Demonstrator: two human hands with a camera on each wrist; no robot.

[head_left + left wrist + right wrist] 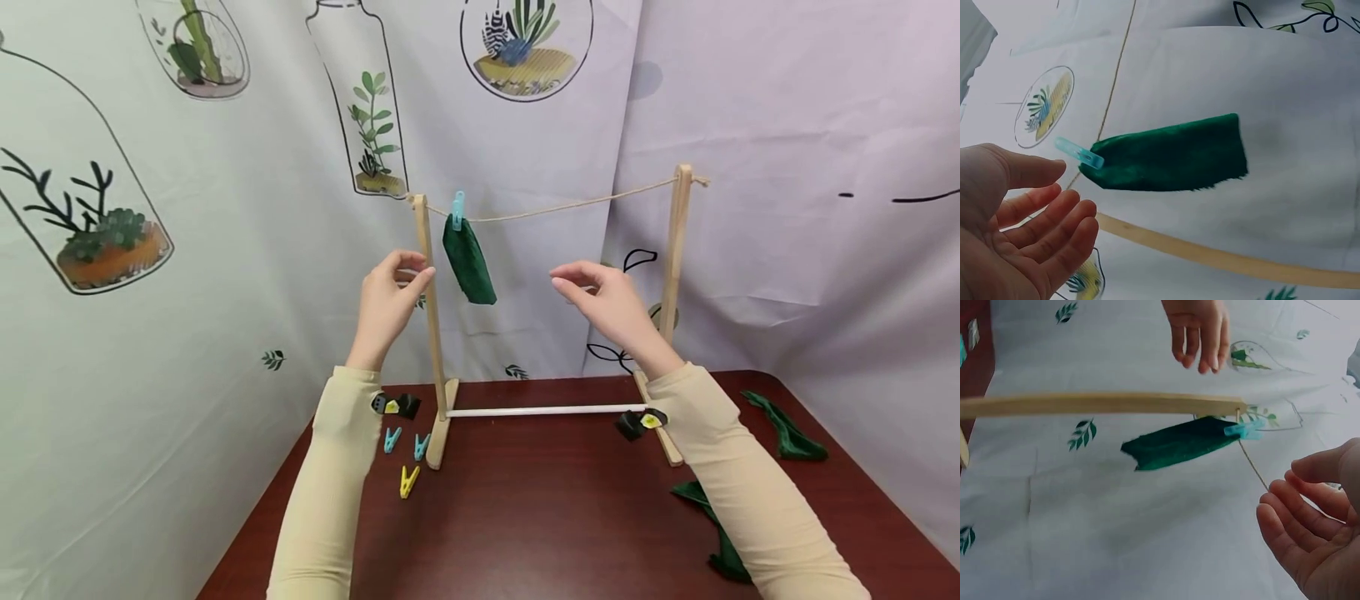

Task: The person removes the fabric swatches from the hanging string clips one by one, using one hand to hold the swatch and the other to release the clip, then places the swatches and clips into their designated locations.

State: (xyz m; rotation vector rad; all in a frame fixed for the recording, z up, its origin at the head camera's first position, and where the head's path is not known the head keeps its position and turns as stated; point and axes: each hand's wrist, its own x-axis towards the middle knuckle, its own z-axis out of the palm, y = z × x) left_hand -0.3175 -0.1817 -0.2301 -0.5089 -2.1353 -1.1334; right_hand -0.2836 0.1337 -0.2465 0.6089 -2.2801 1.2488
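Note:
A dark green cloth [469,262] hangs from a string line [570,205], clipped near its left end by a light blue clothespin [457,210]. My left hand [390,296] is raised beside the left wooden post [431,308], fingers loosely bent and holding nothing. In the left wrist view the clothespin [1079,152] lies just beyond the thumb, apart from it. To the right of the cloth, my right hand [603,300] hovers below the line with relaxed fingers and nothing in them. The right wrist view shows the same cloth [1179,445] ahead of that hand.
On the dark red table [525,517], two blue clothespins [392,439] and a yellow clothespin [408,482] lie left of the rack. Green cloths [787,429] lie at the right, one partly behind my right sleeve. A white rod [547,411] joins the rack's feet; the right post [677,250] stands behind my right wrist.

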